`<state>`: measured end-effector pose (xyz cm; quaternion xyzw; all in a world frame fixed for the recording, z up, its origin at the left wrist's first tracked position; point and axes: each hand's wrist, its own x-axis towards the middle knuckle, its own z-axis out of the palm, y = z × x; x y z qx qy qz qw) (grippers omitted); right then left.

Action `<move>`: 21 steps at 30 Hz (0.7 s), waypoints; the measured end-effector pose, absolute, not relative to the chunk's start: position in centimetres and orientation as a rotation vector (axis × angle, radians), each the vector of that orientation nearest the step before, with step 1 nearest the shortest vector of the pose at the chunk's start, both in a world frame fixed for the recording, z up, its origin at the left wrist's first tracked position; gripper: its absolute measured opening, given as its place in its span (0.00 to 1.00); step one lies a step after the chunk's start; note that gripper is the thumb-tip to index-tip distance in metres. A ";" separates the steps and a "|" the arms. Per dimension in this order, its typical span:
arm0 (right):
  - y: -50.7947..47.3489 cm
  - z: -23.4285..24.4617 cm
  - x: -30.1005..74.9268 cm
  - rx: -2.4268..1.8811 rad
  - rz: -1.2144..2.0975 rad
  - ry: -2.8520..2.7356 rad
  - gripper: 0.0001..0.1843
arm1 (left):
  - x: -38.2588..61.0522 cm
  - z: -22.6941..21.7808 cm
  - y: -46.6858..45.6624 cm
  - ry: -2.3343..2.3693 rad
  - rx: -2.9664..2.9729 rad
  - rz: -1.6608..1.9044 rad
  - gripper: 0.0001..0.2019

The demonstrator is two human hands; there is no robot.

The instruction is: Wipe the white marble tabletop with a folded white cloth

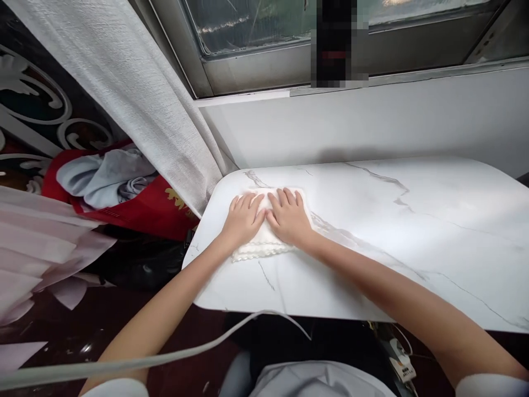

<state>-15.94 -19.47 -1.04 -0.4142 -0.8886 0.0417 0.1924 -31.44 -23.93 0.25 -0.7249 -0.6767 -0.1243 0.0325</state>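
A white cloth (268, 242) with a scalloped edge lies folded on the left part of a white marble-patterned table (372, 220). My left hand (244, 216) rests palm down on the cloth's left side, its fingers stretched out and slightly apart. On the right side of the same cloth, my right hand (289, 215) also presses flat with fingers spread. The two thumbs nearly meet in the middle. Neither hand grips the cloth; both lie on top of it and hide much of its surface.
A white cable (198, 348) crosses in front of the table's near edge. Left of the table hang a pale curtain (136, 82) and a red bag (136, 212) with grey clothes (107, 173). A wall and window (256, 60) stand behind. A power strip (400, 364) sits below right.
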 end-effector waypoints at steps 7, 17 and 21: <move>-27.0 -0.4 -13.3 -1.077 0.278 -2.570 0.31 | -30.1 0.7 -31.4 -2.027 -2.289 -0.326 0.24; -32.2 0.2 -14.3 -0.891 0.416 -2.649 0.32 | -31.6 1.0 -37.5 -2.112 -2.255 -0.324 0.24; -32.1 0.3 -16.0 -0.874 0.364 -2.683 0.34 | -33.1 1.2 -37.5 -2.148 -2.256 -0.328 0.24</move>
